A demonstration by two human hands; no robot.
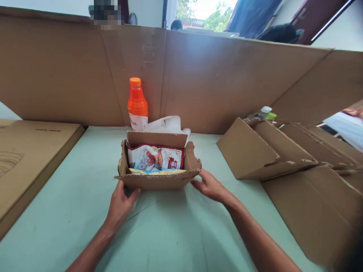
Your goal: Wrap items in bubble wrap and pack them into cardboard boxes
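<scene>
A small open cardboard box stands in the middle of the table, with ragged cut edges. Inside it a white and dark red printed food packet leans against the back wall. In front of that shows the top edge of a light blue and yellow packet. My left hand grips the box at its front left corner, thumb against the front wall. At the right front corner my right hand holds the box, its fingers partly hidden behind the side wall.
Behind the box stand an orange bottle and white wrapping material. A flat carton lies at left. Open cardboard bins fill the right side, with bottle caps showing. A tall cardboard wall closes off the back.
</scene>
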